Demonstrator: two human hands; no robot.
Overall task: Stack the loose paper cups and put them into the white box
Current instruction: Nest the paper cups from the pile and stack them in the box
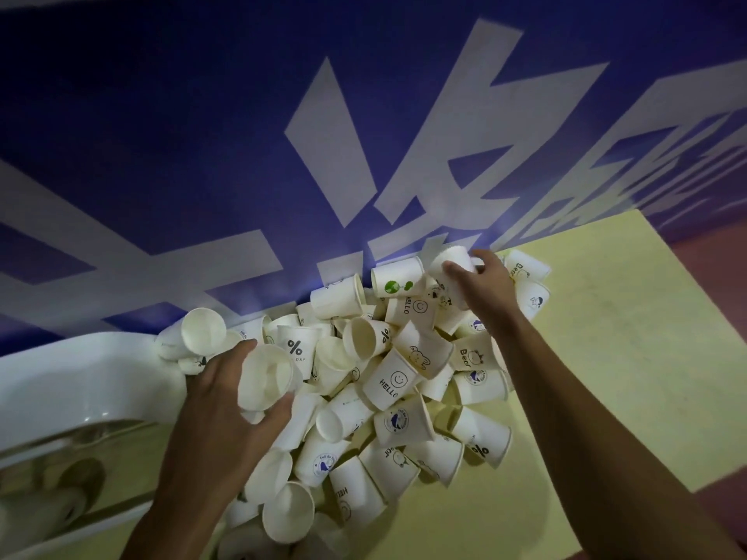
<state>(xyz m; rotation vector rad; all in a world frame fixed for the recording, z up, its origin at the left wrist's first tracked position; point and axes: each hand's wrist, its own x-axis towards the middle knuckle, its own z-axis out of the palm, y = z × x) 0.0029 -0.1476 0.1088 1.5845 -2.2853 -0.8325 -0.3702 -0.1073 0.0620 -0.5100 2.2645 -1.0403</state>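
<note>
Dim indoor space, more event hall or display stand than home, exact kind unclear; behind the pale yellow table point(606, 357) a blue banner wall point(182, 127) with huge white lettering; right of the table, reddish floor point(711, 272); on the table, heaped printed paper cups point(396, 381)

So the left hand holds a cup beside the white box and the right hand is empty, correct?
No: in the head view the right hand grips a second cup at the far end of the pile. The left hand does hold a cup beside the white box.
</note>
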